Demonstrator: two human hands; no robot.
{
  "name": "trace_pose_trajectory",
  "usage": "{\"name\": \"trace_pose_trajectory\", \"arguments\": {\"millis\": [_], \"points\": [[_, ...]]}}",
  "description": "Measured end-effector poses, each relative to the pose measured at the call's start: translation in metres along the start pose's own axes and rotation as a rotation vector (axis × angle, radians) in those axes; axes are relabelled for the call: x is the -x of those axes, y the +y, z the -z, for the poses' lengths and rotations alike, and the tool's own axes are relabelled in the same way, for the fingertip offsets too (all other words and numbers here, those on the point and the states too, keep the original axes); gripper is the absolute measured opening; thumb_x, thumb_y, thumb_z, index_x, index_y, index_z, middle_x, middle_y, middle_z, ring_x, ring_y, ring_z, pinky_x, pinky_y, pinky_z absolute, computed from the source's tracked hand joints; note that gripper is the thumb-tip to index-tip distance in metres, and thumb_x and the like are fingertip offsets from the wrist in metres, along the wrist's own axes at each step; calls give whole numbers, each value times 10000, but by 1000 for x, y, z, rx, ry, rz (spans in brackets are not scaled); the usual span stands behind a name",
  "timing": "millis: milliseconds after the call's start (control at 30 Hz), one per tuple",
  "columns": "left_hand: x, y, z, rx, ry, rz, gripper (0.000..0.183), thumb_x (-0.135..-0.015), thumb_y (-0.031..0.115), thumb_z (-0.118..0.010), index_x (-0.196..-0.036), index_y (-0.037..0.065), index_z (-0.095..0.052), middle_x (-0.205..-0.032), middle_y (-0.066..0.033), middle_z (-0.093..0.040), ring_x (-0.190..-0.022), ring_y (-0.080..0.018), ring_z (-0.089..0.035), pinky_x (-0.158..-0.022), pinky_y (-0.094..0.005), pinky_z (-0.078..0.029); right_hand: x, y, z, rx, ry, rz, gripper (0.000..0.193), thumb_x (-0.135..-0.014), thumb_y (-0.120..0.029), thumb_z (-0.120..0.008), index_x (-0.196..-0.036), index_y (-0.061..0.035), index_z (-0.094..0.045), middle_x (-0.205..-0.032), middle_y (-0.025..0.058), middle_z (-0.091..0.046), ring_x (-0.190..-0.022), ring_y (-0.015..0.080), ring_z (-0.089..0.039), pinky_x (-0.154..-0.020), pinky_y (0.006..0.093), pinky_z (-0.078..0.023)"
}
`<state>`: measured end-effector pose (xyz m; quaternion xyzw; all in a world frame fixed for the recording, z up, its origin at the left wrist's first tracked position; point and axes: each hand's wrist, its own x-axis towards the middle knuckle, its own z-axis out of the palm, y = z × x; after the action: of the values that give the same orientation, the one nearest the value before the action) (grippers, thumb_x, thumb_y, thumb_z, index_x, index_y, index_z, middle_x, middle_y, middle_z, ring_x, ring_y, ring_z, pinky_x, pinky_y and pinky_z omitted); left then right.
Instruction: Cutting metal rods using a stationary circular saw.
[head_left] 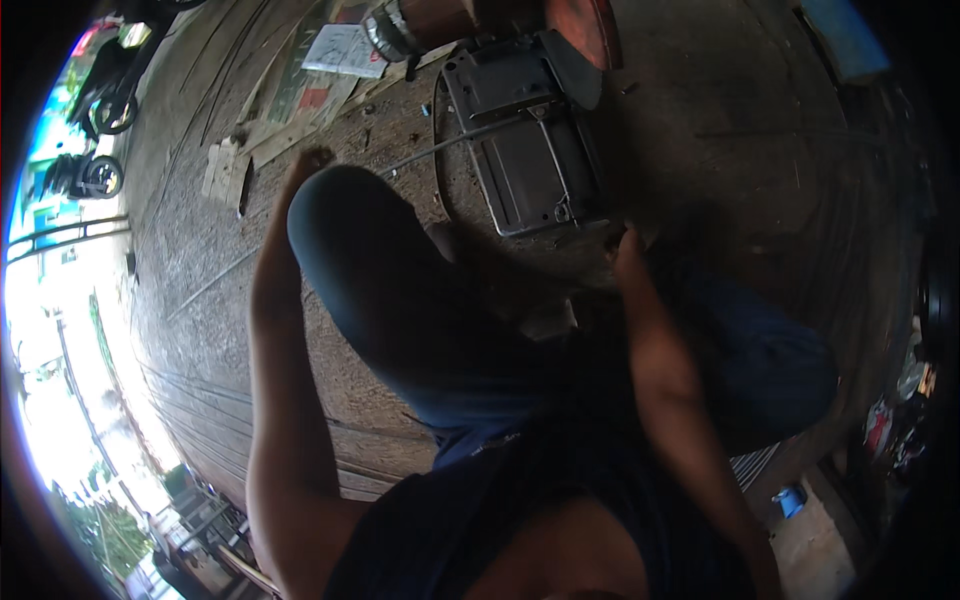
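Head view. Left hand [318, 158], by the knee [345, 220], and right hand [625, 246], by the near corner of the cut-off saw [525, 178]: grip of either, I cannot tell. Saw: ahead, between hands. Rough brown floor [185, 265]: beneath both. Motorbikes [102, 177], bright opening [60, 380]: beyond left hand.

Dark-grey machine base [515, 182], orange-red guard [590, 32], blue jeans [350, 240], brown floor [205, 335]

You can read no lettering here; the marks on the white sheet [345, 50] ahead of you are too blurred.
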<state>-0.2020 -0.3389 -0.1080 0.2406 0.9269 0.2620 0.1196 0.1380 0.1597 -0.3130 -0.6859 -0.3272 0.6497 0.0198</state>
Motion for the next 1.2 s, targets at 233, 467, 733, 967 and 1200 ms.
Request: {"name": "trace_pose_trajectory", "arguments": {"millis": [233,467,733,967,1200], "points": [[-50,58,-47,-12,-103,-127,244,-843,181,-620,-1030,28,-648,-966,-138,-675,-911,-252,-644,-792,-374,-501,-93,16,46,67,-56,18,425,-847,-439,-578,-1151,-146,-531,-1006,74,-568,-859,240,-562,-702,449,-490],[-52,33,-85,-108,-145,-106,301,-833,218,-645,-1065,28,-626,-996,-143,-663,-924,-259,-639,-796,-380,-500,-53,40,15,309,-91,179,298,-897,-371,-514,-1083,-143,-561,-970,49,-593,-857,196,-582,-694,409,-508],[-59,68,-129,-212,-143,-91,373,-822,262,-673,-1104,29,-601,-1031,-149,-649,-940,-267,-633,-801,-386,-500,-25,38,15,306,-175,186,219,-929,-303,-462,-917,-142,-609,-779,2,-617,-686,152,-608,-646,361,-522],[-45,38,-160,-302,-116,34,440,-812,299,-697,-1139,29,-580,-1061,-154,-636,-953,-274,-628,-806,-391,-499,-16,47,-5,299,-228,166,242,-946,-298,-420,-911,-125,-585,-786,31,-623,-691,167,-614,-616,369,-526],[-24,-22,-150,-113,48,-69,598,-773,321,-734,-1258,56,-508,-1137,-208,-583,-1006,-347,-605,-815,-427,-498,-88,75,24,355,-259,218,324,-941,-406,-443,-1107,-152,-557,-948,39,-620,-818,188,-606,-710,394,-511]]}}
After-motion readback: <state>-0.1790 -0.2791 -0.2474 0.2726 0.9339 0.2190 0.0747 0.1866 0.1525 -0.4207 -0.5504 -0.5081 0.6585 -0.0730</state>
